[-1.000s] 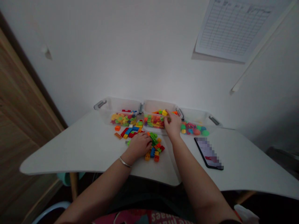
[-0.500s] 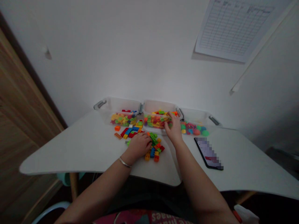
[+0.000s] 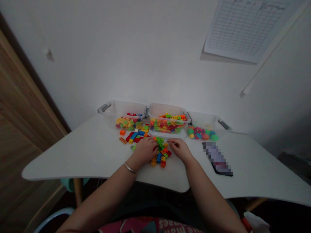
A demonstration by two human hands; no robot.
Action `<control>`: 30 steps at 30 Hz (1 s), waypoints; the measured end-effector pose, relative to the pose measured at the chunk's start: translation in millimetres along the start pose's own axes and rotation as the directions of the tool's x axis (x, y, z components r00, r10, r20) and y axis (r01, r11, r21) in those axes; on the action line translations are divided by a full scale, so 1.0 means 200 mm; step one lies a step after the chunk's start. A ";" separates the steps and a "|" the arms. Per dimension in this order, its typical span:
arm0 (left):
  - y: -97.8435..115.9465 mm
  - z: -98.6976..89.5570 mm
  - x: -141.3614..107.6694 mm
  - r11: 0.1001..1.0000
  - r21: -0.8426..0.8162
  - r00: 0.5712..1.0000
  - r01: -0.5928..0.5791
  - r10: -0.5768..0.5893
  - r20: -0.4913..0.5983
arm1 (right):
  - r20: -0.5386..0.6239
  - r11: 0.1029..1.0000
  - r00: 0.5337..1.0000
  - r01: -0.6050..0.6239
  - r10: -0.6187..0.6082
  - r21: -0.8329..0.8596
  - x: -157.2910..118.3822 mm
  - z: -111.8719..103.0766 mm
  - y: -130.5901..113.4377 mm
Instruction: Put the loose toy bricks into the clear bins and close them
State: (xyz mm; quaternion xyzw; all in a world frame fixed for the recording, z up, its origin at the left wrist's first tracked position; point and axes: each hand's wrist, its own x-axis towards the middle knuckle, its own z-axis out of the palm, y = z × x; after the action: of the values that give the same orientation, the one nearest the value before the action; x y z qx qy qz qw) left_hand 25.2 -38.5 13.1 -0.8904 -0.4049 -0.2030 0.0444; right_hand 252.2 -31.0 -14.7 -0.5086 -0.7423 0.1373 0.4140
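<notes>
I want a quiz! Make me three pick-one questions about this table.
1. Where is the phone?
A. Inside a bin
B. On the white table
C. On the floor

2. How many clear plastic bins stand in the row?
A. Two
B. Four
C. Three

3. What is the left hand doing?
A. Touching the loose toy bricks
B. Reaching into a bin
C. Holding the phone

Answers:
1. B: it lies flat on the tabletop.
2. C: three stand side by side.
3. A: its fingers are at the pile, outside the bins.

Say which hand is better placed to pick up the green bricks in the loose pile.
Probably the left hand: its fingertips seem to touch the green bricks, while the right hand lies farther off, beside a red brick.
</notes>
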 end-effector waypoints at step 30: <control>0.01 0.00 0.00 1.000 0.000 1.000 0.011 -0.011 -0.008 | 0.023 0.987 0.997 -0.066 0.070 -0.148 -0.01 0.04 0.04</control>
State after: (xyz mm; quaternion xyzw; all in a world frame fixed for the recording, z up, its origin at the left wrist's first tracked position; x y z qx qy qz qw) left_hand 26.0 -39.5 13.8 -0.8875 -0.4095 -0.2067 0.0449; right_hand 251.6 -27.5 -26.8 -0.5609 -0.7383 0.1033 0.3601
